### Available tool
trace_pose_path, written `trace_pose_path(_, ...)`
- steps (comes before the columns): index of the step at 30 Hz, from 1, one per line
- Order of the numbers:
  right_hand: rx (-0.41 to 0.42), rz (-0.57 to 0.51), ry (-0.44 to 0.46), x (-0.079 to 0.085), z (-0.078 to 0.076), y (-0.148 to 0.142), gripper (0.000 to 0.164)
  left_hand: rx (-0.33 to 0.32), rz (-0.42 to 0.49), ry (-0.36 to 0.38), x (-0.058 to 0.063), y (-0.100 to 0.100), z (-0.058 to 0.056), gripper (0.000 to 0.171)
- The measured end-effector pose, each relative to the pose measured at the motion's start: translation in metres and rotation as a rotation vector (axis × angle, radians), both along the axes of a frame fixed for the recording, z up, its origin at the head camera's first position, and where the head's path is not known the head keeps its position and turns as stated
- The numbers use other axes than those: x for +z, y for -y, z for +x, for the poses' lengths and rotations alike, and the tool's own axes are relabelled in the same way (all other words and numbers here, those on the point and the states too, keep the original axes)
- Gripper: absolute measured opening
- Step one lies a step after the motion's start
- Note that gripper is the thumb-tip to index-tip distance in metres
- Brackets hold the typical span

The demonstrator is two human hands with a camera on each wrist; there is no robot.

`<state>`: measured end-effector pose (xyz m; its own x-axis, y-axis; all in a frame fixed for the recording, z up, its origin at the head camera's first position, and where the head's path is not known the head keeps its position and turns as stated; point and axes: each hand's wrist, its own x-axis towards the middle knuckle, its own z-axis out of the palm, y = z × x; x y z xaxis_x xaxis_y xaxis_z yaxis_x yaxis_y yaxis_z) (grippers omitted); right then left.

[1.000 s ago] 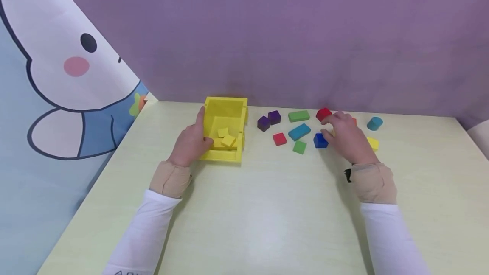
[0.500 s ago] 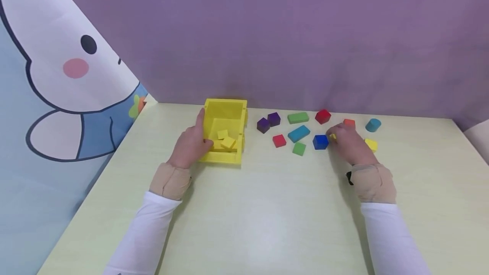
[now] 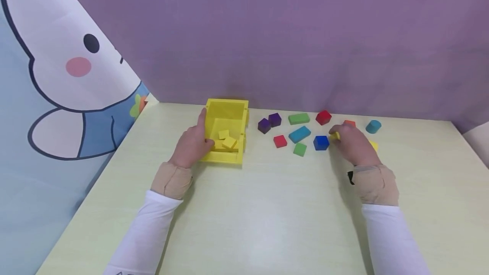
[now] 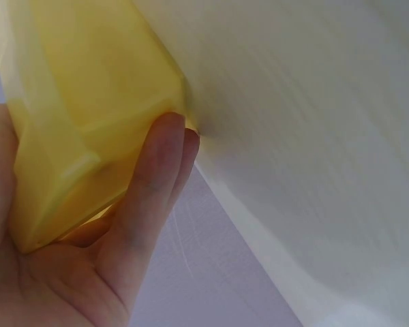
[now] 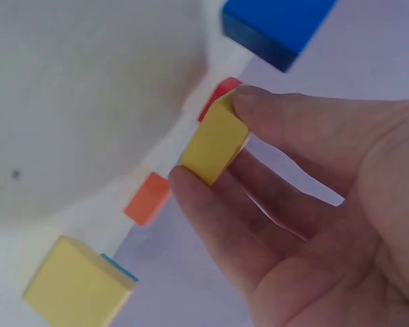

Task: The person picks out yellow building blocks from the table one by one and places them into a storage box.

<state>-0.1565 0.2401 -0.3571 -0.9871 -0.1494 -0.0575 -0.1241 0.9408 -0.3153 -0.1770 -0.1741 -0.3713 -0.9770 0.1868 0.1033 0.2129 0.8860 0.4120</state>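
My left hand [image 3: 189,145] grips the left wall of a yellow open box [image 3: 225,157], its thumb reaching over the rim. In the left wrist view the fingers [image 4: 157,157] lie along the outside of the box. Several small yellow blocks [image 3: 229,142] lie inside. At the right, my right hand [image 3: 353,145] pinches another yellow block [image 5: 215,143] between thumb and fingertips, low over the table. Just left of it sits a blue cube [image 3: 321,143]. An orange block [image 3: 349,123] shows beyond the knuckles, and a further yellow block [image 5: 78,283] is partly hidden by the hand in the head view.
Between box and right hand lie two purple cubes [image 3: 274,119], green blocks [image 3: 299,118], a light-blue block [image 3: 299,134], a flat red block [image 3: 280,141] and a red cube [image 3: 323,117]. A teal cylinder [image 3: 373,127] stands at far right. A purple backdrop [image 3: 286,46] rises behind.
My right hand has lowered beside the blue cube and its fingers have closed on a yellow block. The left hand and the box have stayed in place.
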Motion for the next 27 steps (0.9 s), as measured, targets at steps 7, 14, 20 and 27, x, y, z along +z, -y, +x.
trace_pose_path(7,0.012,-0.036,-0.066,0.007,0.001,0.006,0.032,0.008,-0.001,-0.009,0.001,0.0,0.0,0.09)
trace_pose_path(14,-0.005,-0.069,-0.122,0.017,0.003,0.015,0.032,0.002,0.007,-0.021,0.001,0.001,0.0,0.09)
trace_pose_path(20,0.016,-0.112,-0.159,0.03,0.003,0.023,0.03,0.004,0.005,0.007,0.001,0.0,0.0,0.09)
trace_pose_path(27,-0.015,-0.174,-0.127,0.041,0.001,0.041,0.03,0.007,0.004,0.023,0.001,0.0,0.001,0.091)
